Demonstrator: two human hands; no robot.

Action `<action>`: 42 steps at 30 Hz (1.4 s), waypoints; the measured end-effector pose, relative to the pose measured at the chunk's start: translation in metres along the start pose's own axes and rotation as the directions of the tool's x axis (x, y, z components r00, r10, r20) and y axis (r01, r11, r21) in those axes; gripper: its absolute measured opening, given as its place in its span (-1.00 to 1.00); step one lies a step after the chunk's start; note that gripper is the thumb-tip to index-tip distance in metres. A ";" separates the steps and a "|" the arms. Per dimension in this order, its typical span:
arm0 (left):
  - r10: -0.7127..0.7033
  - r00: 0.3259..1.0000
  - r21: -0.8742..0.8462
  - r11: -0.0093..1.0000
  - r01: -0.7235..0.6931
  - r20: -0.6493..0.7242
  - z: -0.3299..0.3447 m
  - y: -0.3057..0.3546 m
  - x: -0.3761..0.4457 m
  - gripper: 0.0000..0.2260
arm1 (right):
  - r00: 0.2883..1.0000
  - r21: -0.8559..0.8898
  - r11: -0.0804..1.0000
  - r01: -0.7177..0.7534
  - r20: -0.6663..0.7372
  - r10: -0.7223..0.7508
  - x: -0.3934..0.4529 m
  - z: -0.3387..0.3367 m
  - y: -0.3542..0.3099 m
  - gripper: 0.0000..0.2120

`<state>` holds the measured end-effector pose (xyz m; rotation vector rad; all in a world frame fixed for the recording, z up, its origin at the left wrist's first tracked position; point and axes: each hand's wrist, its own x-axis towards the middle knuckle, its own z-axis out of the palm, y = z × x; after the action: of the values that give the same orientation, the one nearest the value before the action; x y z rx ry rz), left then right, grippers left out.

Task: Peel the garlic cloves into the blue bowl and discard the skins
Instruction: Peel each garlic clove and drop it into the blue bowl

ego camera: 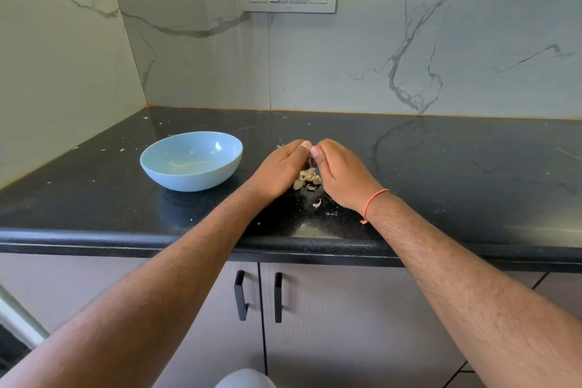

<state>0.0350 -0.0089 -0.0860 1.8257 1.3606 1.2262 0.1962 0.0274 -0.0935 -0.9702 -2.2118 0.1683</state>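
Black polished stone forms the worktop (441, 167), and the head view, the only one supplied, shows both hands meeting over its middle, nearer the front edge than the back wall. The left hand (280, 170) and right hand (338, 175) are curled with thumb tips touching, apparently pinching a garlic clove between them; the clove itself is hidden, so the grip cannot be confirmed. A small heap of garlic pieces and skins (307, 178) lies directly beneath the hands, with one loose skin (316, 203) closer to the front edge. The blue bowl (192, 161) stands just left of the left hand, towards the worktop's left corner, and appears to hold no cloves. Risks, as judged: papery skins may drift over the front edge; a peeled clove may slip and fall among the skins, mixing waste with product; a left forearm sweep could knock the bowl.
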 end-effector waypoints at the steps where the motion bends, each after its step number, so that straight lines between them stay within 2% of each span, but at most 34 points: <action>1: -0.004 1.000 0.001 1.000 0.004 -0.006 0.000 0.000 0.000 -0.65 | 1.000 -0.003 1.000 0.002 0.002 -0.002 0.000 0.000 0.000 -0.66; 9: 0.052 0.998 0.108 0.993 -0.048 -0.035 -0.001 0.001 0.000 -0.63 | 0.999 -0.050 0.998 0.034 0.035 -0.032 -0.002 -0.003 -0.003 -0.64; 13: 0.031 0.999 0.123 0.992 -0.027 -0.030 -0.001 0.001 0.001 -0.59 | 0.998 -0.070 0.997 0.045 0.048 -0.042 -0.001 -0.003 -0.001 -0.66; 20: 0.014 1.000 0.051 0.999 -0.012 -0.027 -0.001 0.004 -0.003 -0.68 | 1.000 0.056 0.998 -0.026 -0.007 0.026 -0.002 -0.002 0.004 -0.70; 23: 0.006 1.000 0.058 0.998 -0.005 -0.020 -0.001 0.003 -0.002 -0.71 | 1.000 0.028 0.999 -0.021 -0.007 0.021 -0.003 -0.002 0.002 -0.74; 27: 0.018 1.000 0.108 0.994 -0.018 0.004 0.000 0.004 -0.003 -0.71 | 1.000 -0.026 0.999 -0.030 -0.005 0.030 -0.007 -0.003 -0.002 -0.70; 35: 0.099 0.995 0.190 0.977 -0.094 -0.018 0.002 0.005 -0.006 -0.66 | 0.996 -0.106 0.994 -0.012 -0.091 0.002 -0.009 -0.004 -0.007 -0.73; 39: 0.116 0.993 0.196 0.975 -0.108 -0.030 0.002 0.005 -0.006 -0.66 | 0.995 -0.087 0.996 0.003 -0.101 -0.012 -0.009 -0.006 -0.008 -0.81; 42: 0.119 0.993 0.208 0.972 -0.111 -0.025 0.002 0.006 -0.006 -0.64 | 0.995 -0.063 0.998 -0.013 -0.101 0.006 -0.009 -0.005 -0.010 -0.76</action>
<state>0.0393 -0.0165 -0.0843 2.0592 1.4676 1.2210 0.1978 0.0131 -0.0907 -1.0015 -2.1316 0.0527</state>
